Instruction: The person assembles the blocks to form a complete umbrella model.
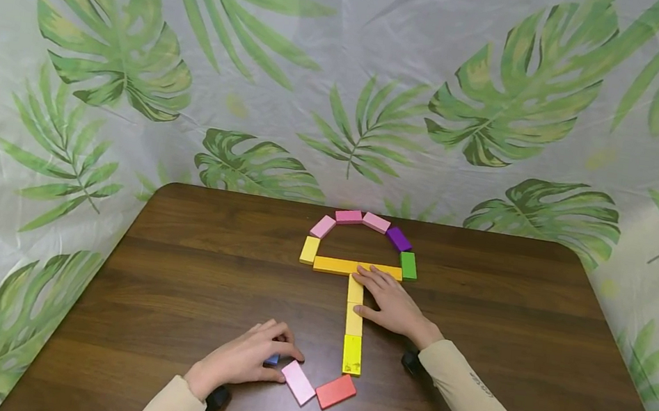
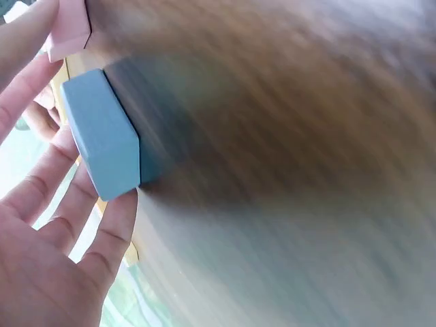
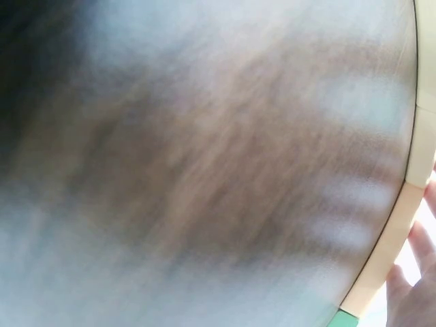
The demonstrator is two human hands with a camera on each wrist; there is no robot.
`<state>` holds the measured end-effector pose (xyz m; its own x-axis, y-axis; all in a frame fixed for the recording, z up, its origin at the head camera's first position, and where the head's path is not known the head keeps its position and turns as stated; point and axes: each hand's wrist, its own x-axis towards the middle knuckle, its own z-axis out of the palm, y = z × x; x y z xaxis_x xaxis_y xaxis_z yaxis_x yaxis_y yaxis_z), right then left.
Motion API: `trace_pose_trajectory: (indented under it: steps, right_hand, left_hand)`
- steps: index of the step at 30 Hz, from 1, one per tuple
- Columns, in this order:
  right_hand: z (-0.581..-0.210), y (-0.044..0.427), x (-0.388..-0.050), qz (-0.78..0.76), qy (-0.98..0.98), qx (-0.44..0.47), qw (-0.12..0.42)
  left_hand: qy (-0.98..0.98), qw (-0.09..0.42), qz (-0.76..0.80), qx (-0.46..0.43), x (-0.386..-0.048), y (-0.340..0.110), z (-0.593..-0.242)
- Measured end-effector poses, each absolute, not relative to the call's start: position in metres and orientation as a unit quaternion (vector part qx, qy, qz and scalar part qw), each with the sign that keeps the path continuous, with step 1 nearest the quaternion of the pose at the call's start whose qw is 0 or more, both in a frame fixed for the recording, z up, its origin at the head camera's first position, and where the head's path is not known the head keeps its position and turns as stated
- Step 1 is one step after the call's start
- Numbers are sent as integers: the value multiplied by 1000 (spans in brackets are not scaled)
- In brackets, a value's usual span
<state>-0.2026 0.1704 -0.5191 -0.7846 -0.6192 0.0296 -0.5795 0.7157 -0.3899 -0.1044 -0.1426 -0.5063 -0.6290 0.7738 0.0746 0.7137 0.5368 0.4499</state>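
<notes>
On the table's near side, my left hand [image 1: 248, 352] pinches the near-left pink block [image 1: 299, 382] by its edges with thumb and index finger. A blue block [image 2: 102, 133] sits under that hand, against the other fingers, mostly covered in the head view. A red block [image 1: 336, 392] lies just right of the pink one. My right hand [image 1: 394, 306] rests with extended fingers across the orange bar [image 1: 330, 264] and the top of the yellow column. Its thumb touches the lower pale yellow block [image 1: 354, 320]. A bright yellow block [image 1: 352, 355] ends the column.
Above the orange bar arches a row of blocks: pale yellow [image 1: 310, 250], light pink [image 1: 323, 226], dark pink [image 1: 348, 217], another light pink [image 1: 376, 222], purple [image 1: 399, 238] and green [image 1: 409, 266]. A leaf-print cloth [image 1: 362, 63] hangs behind the brown wooden table [image 1: 188, 263].
</notes>
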Motion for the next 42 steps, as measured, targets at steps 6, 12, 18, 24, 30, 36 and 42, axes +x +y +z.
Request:
trace_pose_trajectory:
  steps: [6, 12, 18, 24, 30, 36, 42]
  right_hand:
    - [-519, 170, -202, -196, 924, -325, 51]
    - [-516, 170, -202, -193, 925, -322, 57]
    - [-516, 170, -202, -191, 925, -324, 56]
    - [-516, 170, -202, -192, 925, -324, 55]
    - [-516, 171, -202, -190, 923, -330, 52]
    - [-517, 171, -201, -193, 922, -331, 52]
    - [-517, 171, -201, -192, 923, -328, 53]
  left_hand:
    - [873, 68, 221, 430, -106, -139, -507]
    - [876, 71, 218, 424, -107, -137, -505]
    - [886, 84, 230, 394, -107, -144, -499]
    - [888, 87, 241, 382, -109, -156, -498]
    - [884, 82, 245, 389, -110, -161, -498]
    - [878, 81, 257, 396, -111, -162, -499]
    - [880, 78, 257, 391, -112, -158, -501]
